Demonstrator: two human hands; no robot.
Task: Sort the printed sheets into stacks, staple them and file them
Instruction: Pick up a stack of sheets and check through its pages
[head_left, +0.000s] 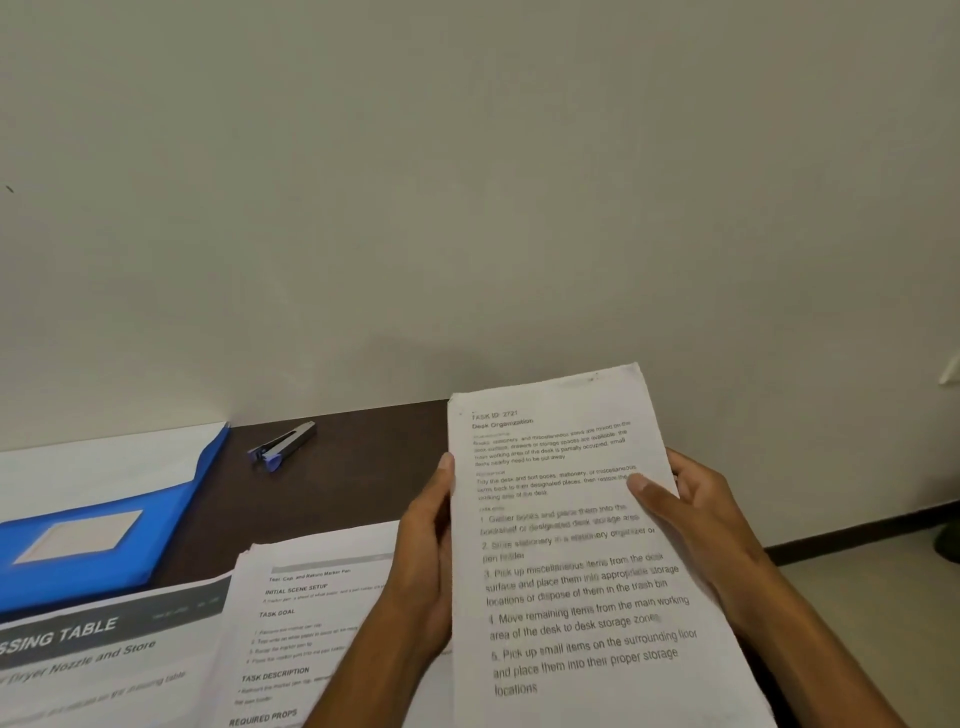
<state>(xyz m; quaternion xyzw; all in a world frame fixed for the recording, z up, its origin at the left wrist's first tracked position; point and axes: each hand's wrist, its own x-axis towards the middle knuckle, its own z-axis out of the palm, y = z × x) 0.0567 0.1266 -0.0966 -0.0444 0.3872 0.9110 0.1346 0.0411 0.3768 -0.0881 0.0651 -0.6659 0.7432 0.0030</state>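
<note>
I hold a printed sheaf headed "Desk Organization" (571, 545) upright above the dark desk (363, 467). My left hand (423, 561) grips its left edge, thumb on the front. My right hand (696, 514) grips its right edge, thumb pressed on the text. Two more printed stacks lie flat on the desk: one headed "Initial Scene Setup" (306, 618) in the middle and one with a grey "Table" banner (98, 660) at the lower left. A blue and grey stapler (283, 445) lies near the wall. A blue file folder (104, 530) lies open at the left.
A plain pale wall rises right behind the desk. The desk's right edge drops to a tiled floor (857, 582) with a dark skirting board. Bare dark desk shows between the stapler and the held sheaf.
</note>
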